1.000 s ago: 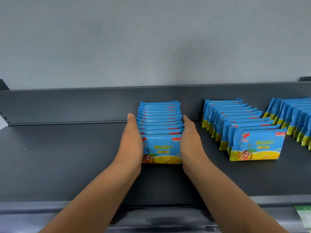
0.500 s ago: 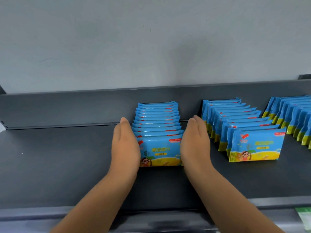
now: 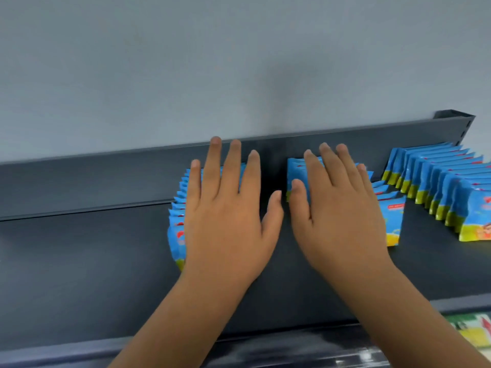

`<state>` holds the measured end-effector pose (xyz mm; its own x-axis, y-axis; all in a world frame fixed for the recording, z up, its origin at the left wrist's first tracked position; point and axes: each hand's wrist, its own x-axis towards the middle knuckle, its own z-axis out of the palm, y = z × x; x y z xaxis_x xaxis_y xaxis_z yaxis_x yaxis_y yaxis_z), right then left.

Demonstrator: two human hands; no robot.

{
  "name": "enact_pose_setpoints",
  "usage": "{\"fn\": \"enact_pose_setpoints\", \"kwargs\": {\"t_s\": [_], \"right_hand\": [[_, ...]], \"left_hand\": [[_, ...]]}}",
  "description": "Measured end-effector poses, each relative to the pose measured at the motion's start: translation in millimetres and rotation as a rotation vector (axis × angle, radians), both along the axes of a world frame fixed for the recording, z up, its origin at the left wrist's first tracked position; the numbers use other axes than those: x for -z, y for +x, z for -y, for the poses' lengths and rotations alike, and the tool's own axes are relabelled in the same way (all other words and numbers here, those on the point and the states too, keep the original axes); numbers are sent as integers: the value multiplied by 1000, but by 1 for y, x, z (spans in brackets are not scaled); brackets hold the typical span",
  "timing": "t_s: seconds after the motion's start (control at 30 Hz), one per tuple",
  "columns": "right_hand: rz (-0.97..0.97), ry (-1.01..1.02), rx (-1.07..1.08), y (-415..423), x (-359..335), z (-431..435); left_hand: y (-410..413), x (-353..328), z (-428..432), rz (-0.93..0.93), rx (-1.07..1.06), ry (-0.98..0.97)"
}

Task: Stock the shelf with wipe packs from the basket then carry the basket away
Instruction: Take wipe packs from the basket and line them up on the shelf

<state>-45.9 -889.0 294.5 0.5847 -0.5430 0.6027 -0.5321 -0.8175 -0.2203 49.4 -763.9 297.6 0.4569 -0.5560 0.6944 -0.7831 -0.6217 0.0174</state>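
While both hold nothing, fingers straight and spread, the left hand [image 3: 225,224] covers one row of wipe packs [image 3: 176,235] at centre frame on the shelf [image 3: 79,261], the right hand [image 3: 340,216] the neighbouring row [image 3: 393,221].

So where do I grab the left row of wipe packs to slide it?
Squeeze the left row of wipe packs between both flanks, reaching in from the front. The packs stand on edge, one behind another, so side pressure should keep them aligned.
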Motion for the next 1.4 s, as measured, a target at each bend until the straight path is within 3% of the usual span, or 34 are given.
{"fn": "enact_pose_setpoints", "kwargs": {"t_s": [0.17,0.27,0.4,0.5,0.57,0.8,1.13,1.33,1.4], "right_hand": [[103,168,-62,-49,0,52],[252,371,-157,-66,5,74],[510,772,-133,-70,10,107],[604,1240,-122,-63,19,133],[628,1408,-158,-57,25,143],[637,1579,-300,-48,19,140],[592,1538,-350,-43,19,138],[634,1608,-367,-43,17,142],[641,1672,-350,-43,13,144]], "left_hand": [[-53,1,57,-128,304,-199],[-86,13,94,-540,454,-423],[-76,41,140,-1114,261,-835],[-61,51,160,-1490,182,-1100],[-60,55,165,-1555,169,-1146],[-74,43,175,-1537,244,-1211],[-66,39,169,-1523,344,-1157],[-57,43,167,-1418,359,-1078],[-44,47,168,-1537,305,-1118]]}}
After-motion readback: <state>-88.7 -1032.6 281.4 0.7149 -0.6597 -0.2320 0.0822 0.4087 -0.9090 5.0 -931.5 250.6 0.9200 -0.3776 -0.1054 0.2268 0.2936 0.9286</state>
